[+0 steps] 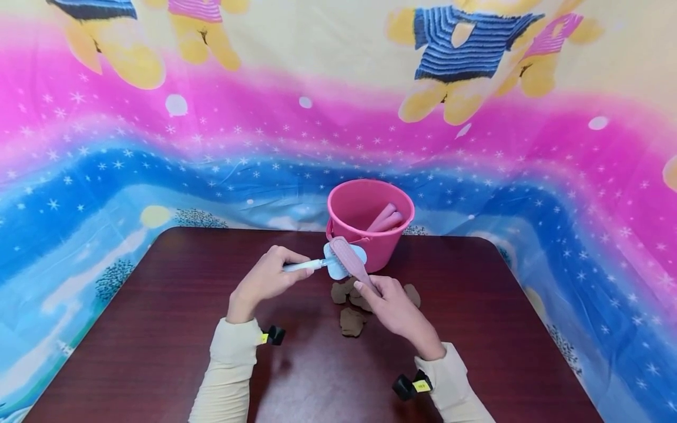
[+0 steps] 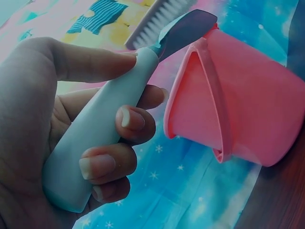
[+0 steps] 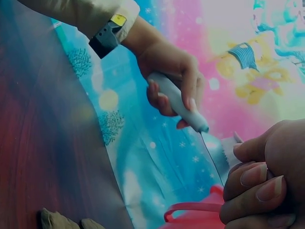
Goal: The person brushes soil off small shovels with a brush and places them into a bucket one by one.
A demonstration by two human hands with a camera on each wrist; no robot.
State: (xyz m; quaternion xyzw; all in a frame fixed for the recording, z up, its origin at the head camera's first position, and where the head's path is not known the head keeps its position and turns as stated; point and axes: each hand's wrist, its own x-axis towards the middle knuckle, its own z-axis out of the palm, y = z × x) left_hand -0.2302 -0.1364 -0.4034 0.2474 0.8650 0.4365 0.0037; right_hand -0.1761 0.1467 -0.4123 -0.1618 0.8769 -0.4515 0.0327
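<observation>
My left hand grips the pale handle of a small hand trowel, fingers wrapped round it. The trowel's blade is pale blue in the head view and stands in front of the pink bucket. In my right hand is a mauve brush with white bristles. The brush crosses over the trowel blade, its bristle side facing the blade; in the right wrist view the bristles look to be against it. Below both tools, brown clay-like lumps lie on the table.
Inside the bucket, mauve tool handles lean to the right. The bucket's pink handle hangs down its side. The dark red-brown table ends at a printed cloth backdrop behind and at both sides.
</observation>
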